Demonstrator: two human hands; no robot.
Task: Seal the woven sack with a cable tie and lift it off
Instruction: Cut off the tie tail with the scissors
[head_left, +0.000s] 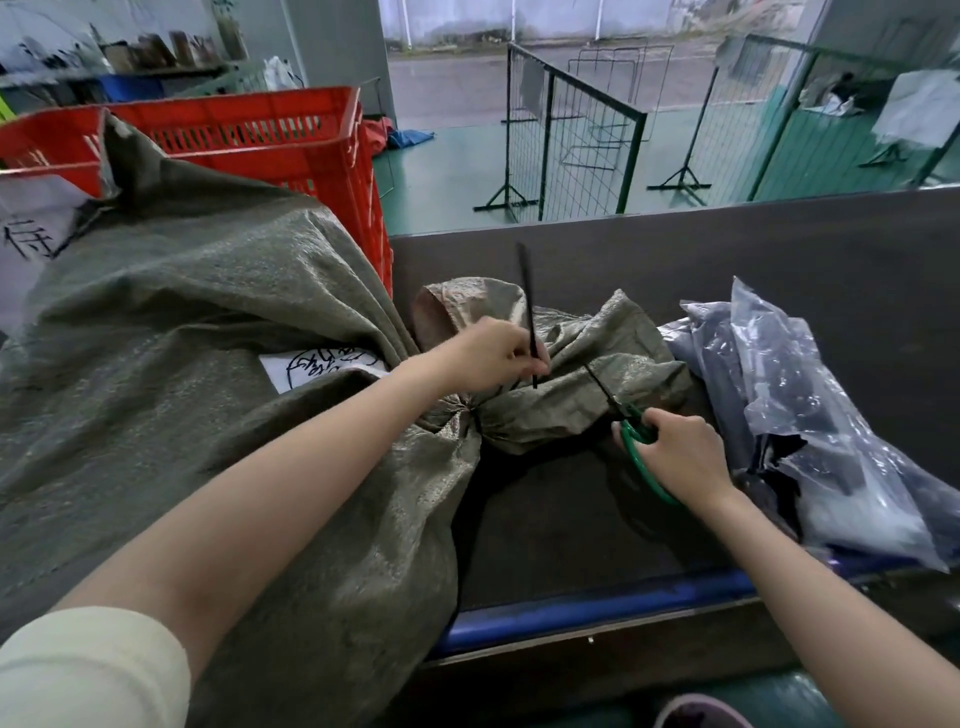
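A big grey-green woven sack (171, 332) lies on its side across the dark work table (571, 519), its neck gathered near the middle and its loose mouth (582, 384) flopped to the right. A black cable tie (527, 296) wraps the neck, and its long tail sticks up. My left hand (491, 356) pinches that tail just above the neck. My right hand (675, 449) grips green-handled scissors (636, 441), whose blades point up-left toward the tie, close to it.
A red plastic crate (270, 135) stands behind the sack. Clear plastic bags of dark goods (810, 441) lie at the right on the table. The table has a blue front edge (597, 605) and a dark back wall. Wire fence panels (571, 135) stand on the green floor beyond.
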